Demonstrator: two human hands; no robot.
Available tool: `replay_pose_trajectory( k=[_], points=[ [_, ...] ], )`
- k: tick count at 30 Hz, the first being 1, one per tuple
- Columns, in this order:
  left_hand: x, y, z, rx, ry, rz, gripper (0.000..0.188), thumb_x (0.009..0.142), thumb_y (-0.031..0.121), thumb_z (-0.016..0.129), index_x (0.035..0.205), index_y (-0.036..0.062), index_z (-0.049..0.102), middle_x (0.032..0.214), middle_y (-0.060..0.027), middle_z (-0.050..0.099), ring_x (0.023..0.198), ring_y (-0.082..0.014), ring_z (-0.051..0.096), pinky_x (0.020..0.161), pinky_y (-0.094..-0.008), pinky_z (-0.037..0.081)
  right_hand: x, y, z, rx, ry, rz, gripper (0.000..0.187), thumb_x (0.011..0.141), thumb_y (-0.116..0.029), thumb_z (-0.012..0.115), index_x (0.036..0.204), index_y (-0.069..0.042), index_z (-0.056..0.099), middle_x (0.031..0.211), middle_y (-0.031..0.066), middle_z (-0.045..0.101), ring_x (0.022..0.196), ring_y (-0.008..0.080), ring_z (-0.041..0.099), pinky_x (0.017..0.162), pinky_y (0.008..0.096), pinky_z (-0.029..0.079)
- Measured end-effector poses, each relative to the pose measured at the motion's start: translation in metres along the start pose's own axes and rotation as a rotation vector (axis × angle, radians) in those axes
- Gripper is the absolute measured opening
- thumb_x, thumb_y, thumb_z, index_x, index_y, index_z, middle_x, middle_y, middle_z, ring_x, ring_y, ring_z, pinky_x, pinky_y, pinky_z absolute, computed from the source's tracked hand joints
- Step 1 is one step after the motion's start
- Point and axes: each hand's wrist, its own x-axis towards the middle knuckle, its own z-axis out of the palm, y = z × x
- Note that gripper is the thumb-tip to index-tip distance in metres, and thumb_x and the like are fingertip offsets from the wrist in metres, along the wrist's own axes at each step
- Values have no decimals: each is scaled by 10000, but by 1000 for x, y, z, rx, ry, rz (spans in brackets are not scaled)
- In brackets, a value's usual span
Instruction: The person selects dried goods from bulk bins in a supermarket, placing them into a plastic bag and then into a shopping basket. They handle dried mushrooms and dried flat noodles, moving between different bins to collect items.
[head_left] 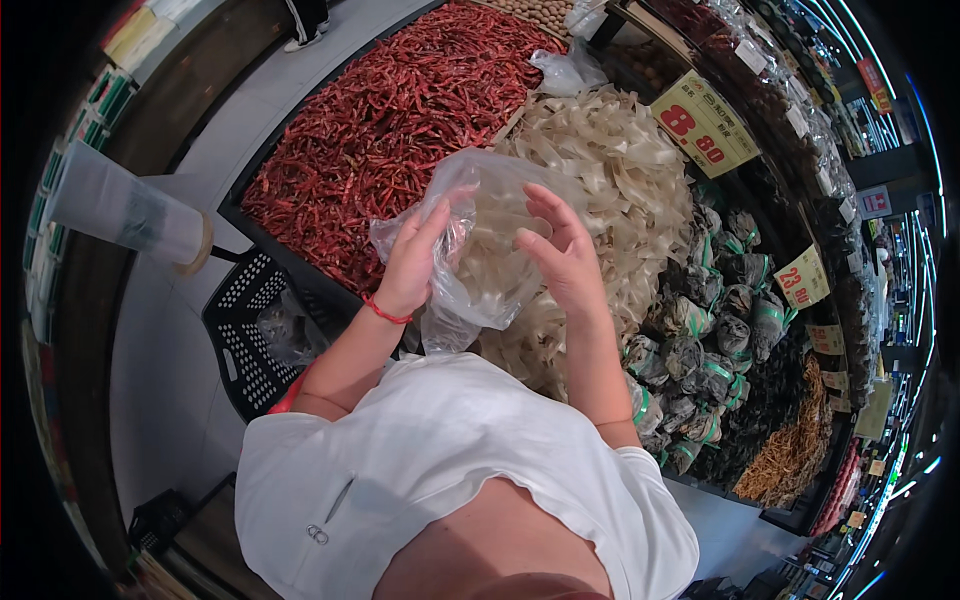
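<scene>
A clear plastic bag [490, 285] hangs between my hands, its mouth spread wide. On its left side my left hand [412, 262] grips the film, with some fingers hidden behind the crumpled plastic; a red cord circles that wrist. My right hand [568, 258] is at the bag's right edge, thumb and fingers curved apart with nothing visible between them. Below the bag lies a heap of pale, translucent dried strips [600, 160]. Dried red chillies [390, 110] fill the bin to the left of it.
A black perforated basket [250, 310] holding a plastic bag stands left of the bins. Dark bundles tied with green bands [710, 340] lie at right, near yellow price signs [705, 124]. A clear cylinder [130, 205] stands at far left. Another person's legs show at the top.
</scene>
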Motion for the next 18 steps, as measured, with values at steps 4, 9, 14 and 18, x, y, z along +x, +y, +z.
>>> replay_pose_trajectory(
  k=[4, 9, 14, 18],
  points=[
    [3, -2, -5, 22, -4, -4, 351, 985, 257, 432, 1258, 56, 525, 739, 60, 514, 620, -5, 449, 550, -166, 361, -4, 1, -17, 66, 93, -81, 502, 829, -75, 631, 1298, -38, 453, 1342, 73, 458, 1238, 193, 405, 937, 335, 430],
    [6, -7, -4, -17, 86, -33, 350, 985, 267, 433, 1251, 62, 530, 735, 58, 519, 607, -12, 453, 522, -175, 359, -28, -5, -57, 154, 287, -97, 448, 835, -38, 615, 1260, -21, 474, 1331, 103, 461, 1218, 199, 442, 955, 341, 433],
    [10, -6, -8, 1, 49, 0, 347, 990, 270, 420, 1248, 65, 531, 734, 62, 520, 579, -13, 442, 502, -178, 351, -64, 2, -115, -367, 594, -49, 517, 803, -70, 659, 1278, -17, 463, 1301, 111, 461, 1217, 223, 432, 994, 345, 385],
    [13, -6, -10, 17, 30, 6, 340, 992, 271, 417, 1244, 74, 535, 743, 65, 524, 571, -11, 432, 499, -172, 337, -93, 10, -146, -872, 455, 140, 728, 730, -157, 746, 1350, -21, 388, 1384, 160, 388, 1290, 284, 363, 1063, 372, 303]
  ],
)
